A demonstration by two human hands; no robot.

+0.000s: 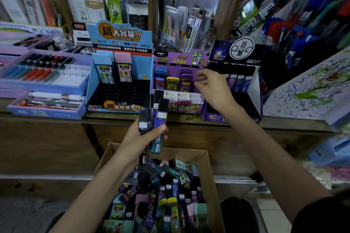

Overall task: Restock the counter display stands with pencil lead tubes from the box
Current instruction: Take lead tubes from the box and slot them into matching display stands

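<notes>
You stand at the wooden counter of a stationery shop. Printed retail display stands of pencil leads line it, open pen trays sit beside them, and the shelves behind are crammed with boxed pens and refills.

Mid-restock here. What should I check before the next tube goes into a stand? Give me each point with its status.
1. Left hand grips a bundle of dark tubes: ok.
2. Right hand free to take one: cannot tell, its fingers are blurred.
3. Purple stand has empty white cells: ok.
4. Dark stand has room in front: cannot tell, too dark.
5. Box below holds plenty of tubes: ok.
</notes>
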